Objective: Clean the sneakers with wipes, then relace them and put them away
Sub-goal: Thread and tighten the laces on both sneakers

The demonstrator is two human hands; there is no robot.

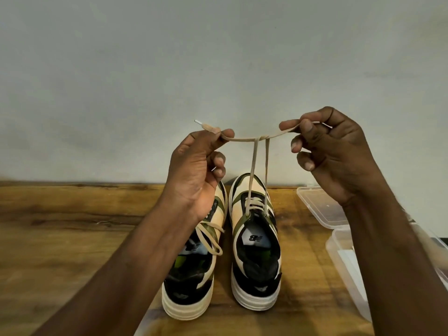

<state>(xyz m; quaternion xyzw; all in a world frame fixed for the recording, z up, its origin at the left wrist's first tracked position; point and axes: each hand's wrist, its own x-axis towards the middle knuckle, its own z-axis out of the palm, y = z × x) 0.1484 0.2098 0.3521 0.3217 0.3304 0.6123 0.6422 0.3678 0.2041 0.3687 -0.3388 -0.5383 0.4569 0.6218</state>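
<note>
Two cream, olive and black sneakers stand side by side on the wooden table [60, 238], heels toward me. The right sneaker [254, 253] has its beige lace [253, 166] pulled up into the air, the two ends crossed over each other above the shoe. My left hand [196, 173] pinches one lace end, whose white tip sticks out to the left. My right hand [332, 154] pinches the other end between thumb and forefinger. The left sneaker [194, 275] sits partly behind my left wrist, its lace tied in a loose bow.
A clear plastic box [349, 260] and its lid [317, 204] lie at the table's right side, partly behind my right forearm. A plain pale wall [218, 57] rises directly behind the table's far edge.
</note>
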